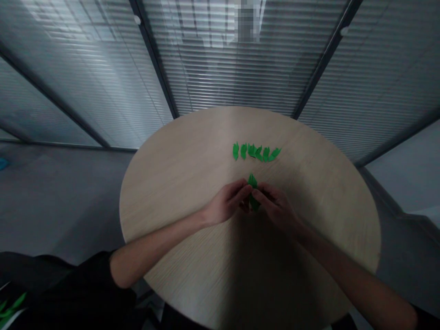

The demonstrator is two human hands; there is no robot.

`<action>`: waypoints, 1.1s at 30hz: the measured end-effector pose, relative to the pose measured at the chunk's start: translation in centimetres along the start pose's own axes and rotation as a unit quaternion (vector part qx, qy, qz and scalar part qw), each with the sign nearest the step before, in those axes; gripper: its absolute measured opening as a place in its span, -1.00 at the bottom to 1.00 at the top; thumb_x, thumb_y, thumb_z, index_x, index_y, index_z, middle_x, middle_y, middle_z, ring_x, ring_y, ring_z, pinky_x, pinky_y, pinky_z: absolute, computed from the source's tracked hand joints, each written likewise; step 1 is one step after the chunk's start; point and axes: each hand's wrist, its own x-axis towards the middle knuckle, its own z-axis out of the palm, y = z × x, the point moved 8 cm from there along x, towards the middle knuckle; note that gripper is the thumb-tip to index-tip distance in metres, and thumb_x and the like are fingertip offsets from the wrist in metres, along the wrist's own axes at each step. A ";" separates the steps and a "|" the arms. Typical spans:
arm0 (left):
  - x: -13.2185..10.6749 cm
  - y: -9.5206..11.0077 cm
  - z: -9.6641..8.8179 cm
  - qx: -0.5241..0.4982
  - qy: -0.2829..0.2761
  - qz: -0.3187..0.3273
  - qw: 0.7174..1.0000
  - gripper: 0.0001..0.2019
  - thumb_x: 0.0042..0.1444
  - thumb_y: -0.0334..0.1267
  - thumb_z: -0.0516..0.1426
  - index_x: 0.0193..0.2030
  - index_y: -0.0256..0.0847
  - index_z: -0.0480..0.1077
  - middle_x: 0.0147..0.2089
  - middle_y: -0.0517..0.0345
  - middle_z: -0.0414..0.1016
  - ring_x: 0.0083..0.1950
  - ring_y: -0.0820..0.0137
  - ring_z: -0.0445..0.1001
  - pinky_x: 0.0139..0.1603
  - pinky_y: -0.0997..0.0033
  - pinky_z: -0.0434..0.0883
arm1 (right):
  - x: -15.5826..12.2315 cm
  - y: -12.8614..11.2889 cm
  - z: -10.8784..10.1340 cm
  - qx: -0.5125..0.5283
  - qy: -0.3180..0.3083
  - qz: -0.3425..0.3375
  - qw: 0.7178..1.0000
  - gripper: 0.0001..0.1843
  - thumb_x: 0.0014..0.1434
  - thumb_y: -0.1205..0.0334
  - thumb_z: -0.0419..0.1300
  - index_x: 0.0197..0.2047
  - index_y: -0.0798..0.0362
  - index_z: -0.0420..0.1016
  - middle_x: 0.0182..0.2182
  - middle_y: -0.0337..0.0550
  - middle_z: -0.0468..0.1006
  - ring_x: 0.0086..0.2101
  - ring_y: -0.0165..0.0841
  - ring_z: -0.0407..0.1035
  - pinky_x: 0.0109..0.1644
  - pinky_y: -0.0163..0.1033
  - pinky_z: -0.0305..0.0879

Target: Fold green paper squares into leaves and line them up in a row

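Note:
Between my hands, over the middle of the round table, is a green leaf-shaped piece with a pointed tip facing away from me. My left hand pinches it from the left side with thumb and fingers. From the right, my right hand grips the same piece, its thumb against the face. The lower part of the piece shows below my fingertips. Just beyond my hands, several similar green leaf-shaped pieces lie in a row on the tabletop, those toward the right touching or overlapping.
Glass panels with blinds stand behind the table's far edge, divided by dark frames. Something with green leaf shapes shows at the lower left beside my dark sleeve. A blue object lies on the floor at far left.

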 end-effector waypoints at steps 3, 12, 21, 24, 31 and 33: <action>0.0 0.0 0.0 -0.008 -0.005 0.001 1.000 -0.52 0.37 0.22 0.11 -0.24 -0.24 0.33 -0.35 0.16 0.45 -0.36 0.42 0.52 -0.32 0.41 0.52 | 0.0 0.2 0.0 0.002 -0.001 0.003 1.000 -0.56 0.33 -0.21 0.23 -0.32 0.01 0.48 -0.45 -0.23 0.48 -0.43 -0.37 0.37 -0.37 -0.27 0.34; 0.1 -0.5 -0.1 0.009 0.000 -0.004 1.000 -0.50 0.36 0.25 0.08 -0.23 -0.24 0.31 -0.34 0.17 0.41 -0.37 0.44 0.48 -0.33 0.39 0.51 | 0.0 0.3 -0.3 0.018 0.012 0.008 1.000 -0.62 0.30 -0.15 0.28 -0.31 0.01 0.50 -0.42 -0.22 0.53 -0.41 -0.36 0.43 -0.31 -0.26 0.38; -0.2 -0.4 -0.1 0.034 0.012 0.003 0.999 -0.50 0.40 0.24 0.03 -0.23 -0.23 0.31 -0.35 0.16 0.41 -0.36 0.42 0.46 -0.33 0.39 0.47 | -0.1 0.4 -0.4 0.018 0.016 0.028 0.999 -0.63 0.29 -0.13 0.29 -0.33 0.01 0.49 -0.44 -0.24 0.50 -0.42 -0.37 0.39 -0.34 -0.27 0.35; -0.2 -0.2 -0.3 0.046 0.015 0.005 0.999 -0.52 0.41 0.21 0.05 -0.23 -0.23 0.32 -0.36 0.17 0.42 -0.36 0.42 0.47 -0.34 0.40 0.46 | 0.0 0.4 -0.3 0.018 0.018 0.021 0.999 -0.63 0.28 -0.12 0.29 -0.32 0.02 0.49 -0.44 -0.24 0.49 -0.42 -0.38 0.39 -0.33 -0.27 0.34; -0.3 0.2 -0.2 0.060 0.003 0.026 0.998 -0.54 0.43 0.16 0.04 -0.22 -0.25 0.34 -0.36 0.14 0.45 -0.35 0.42 0.49 -0.33 0.41 0.46 | 0.0 0.8 0.4 0.038 -0.025 0.042 0.998 -0.58 0.30 -0.19 0.24 -0.32 0.01 0.44 -0.46 -0.24 0.46 -0.44 -0.37 0.38 -0.37 -0.27 0.35; -0.3 0.2 -0.1 0.061 0.001 0.028 0.998 -0.54 0.43 0.17 0.04 -0.22 -0.24 0.34 -0.35 0.14 0.45 -0.35 0.42 0.48 -0.34 0.41 0.45 | 0.0 0.7 0.6 0.044 -0.040 0.048 0.997 -0.58 0.32 -0.18 0.22 -0.34 0.01 0.44 -0.48 -0.24 0.45 -0.45 -0.38 0.38 -0.39 -0.27 0.35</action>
